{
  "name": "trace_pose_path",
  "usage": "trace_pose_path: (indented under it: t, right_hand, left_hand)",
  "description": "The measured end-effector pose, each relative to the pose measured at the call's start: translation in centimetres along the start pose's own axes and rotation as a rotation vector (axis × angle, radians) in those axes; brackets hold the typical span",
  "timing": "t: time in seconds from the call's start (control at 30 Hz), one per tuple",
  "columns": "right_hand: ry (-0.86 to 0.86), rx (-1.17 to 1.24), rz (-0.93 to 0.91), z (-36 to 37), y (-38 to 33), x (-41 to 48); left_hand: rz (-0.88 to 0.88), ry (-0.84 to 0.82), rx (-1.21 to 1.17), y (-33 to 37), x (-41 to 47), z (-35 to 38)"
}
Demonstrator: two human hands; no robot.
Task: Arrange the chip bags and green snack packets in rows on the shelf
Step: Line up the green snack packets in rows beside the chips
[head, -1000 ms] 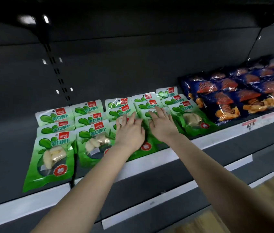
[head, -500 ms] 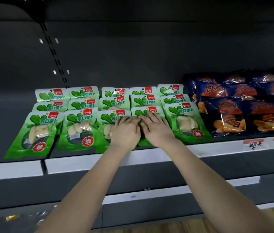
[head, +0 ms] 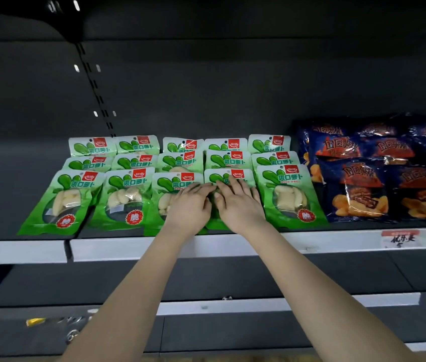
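left hand (head: 189, 205), right hand (head: 238, 202) on green packets (head: 125, 197); chip bags (head: 358, 189) beside

The left forearm (head: 128, 296) and right forearm (head: 324, 283) are bare along all their visible length, slim and smooth, and the left hand (head: 189, 207) and right hand (head: 240, 205) are bare as well.
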State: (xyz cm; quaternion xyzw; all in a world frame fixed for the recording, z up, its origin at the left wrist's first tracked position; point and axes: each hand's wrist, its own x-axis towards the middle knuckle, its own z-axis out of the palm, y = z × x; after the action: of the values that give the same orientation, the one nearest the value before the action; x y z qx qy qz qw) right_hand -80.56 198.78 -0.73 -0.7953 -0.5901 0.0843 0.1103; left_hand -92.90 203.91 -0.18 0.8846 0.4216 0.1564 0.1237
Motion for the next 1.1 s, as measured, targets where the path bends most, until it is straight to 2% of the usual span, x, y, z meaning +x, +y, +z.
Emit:
trace_pose_path:
  t: [1.1]
  right_hand:
    - [0.083, 0.065, 0.01, 0.34, 0.2, -0.01]
  left_hand:
    - [0.09, 0.01, 0.045, -0.71, -0.35, 0.23]
